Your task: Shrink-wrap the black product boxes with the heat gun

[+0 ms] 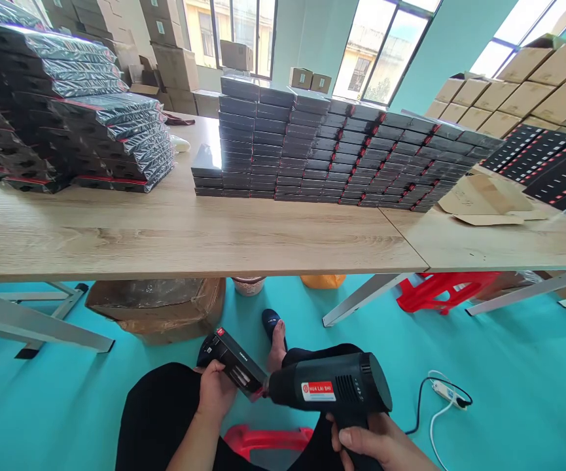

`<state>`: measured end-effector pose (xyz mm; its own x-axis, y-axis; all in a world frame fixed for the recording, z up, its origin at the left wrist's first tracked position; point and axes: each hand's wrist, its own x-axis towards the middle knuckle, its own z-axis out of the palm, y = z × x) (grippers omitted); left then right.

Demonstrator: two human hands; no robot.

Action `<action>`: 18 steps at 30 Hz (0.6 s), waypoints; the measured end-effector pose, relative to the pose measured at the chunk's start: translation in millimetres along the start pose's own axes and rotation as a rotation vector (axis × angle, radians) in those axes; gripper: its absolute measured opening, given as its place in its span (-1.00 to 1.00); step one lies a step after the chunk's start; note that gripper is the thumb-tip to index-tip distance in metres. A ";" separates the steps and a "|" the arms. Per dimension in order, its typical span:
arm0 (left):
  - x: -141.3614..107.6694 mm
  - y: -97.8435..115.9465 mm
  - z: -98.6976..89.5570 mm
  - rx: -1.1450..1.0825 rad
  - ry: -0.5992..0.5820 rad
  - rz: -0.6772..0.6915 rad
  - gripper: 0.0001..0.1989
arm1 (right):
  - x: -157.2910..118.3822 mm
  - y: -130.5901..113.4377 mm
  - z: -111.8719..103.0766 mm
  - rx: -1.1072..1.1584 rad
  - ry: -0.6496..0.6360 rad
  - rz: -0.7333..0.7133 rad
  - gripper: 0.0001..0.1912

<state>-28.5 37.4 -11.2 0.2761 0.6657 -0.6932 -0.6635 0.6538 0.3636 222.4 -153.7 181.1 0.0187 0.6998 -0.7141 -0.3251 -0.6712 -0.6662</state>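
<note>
The room's blue floor (518,366) lies beneath a wood-topped desk (263,239). At 7 o'clock, the left hand (215,391) has its fingers gripping a black box (237,361); at 5 o'clock, the right hand (370,441) has its fingers wrapped around the heat gun (334,386), nozzle at the box's near end, contact undetermined. Work on this box is judged under way. Neat stacked boxes (273,154) at 12 o'clock appear finished; crinkle-filmed boxes (133,134) at 10 o'clock appear outstanding.
</note>
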 end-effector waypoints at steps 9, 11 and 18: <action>-7.2 -5.5 13.0 0.085 -0.022 -0.015 -0.86 | -2.0 8.9 -0.4 0.029 0.006 -0.071 -0.50; -9.2 -11.2 13.7 0.143 -0.047 -0.012 -0.88 | 0.9 5.7 3.4 0.070 0.059 -0.099 -0.50; -15.5 -22.6 11.8 0.346 -0.066 -0.053 -0.94 | 12.1 -16.7 17.4 0.171 -0.014 -0.172 -0.53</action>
<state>-9.6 16.6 -1.3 0.3553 0.6420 -0.6794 -0.3750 0.7637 0.5256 211.6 -129.7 187.3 0.0751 0.8045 -0.5892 -0.4740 -0.4910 -0.7309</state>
